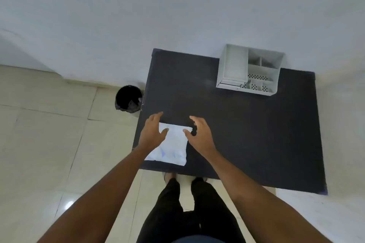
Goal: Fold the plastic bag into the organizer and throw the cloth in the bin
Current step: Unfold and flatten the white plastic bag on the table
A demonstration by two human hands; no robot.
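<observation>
- Black trousers and two bare arms fill the bottom of the head view.
- Left hand is open with spread fingers, over the left edge of the white plastic bag. It grips nothing.
- Right hand is open too, at the bag's top right corner.
- The bag lies flat near the front left of the dark table.
- A white organizer stands at the far right of the table.
- A black bin sits on the tiled floor, just beside the table's left edge.
</observation>
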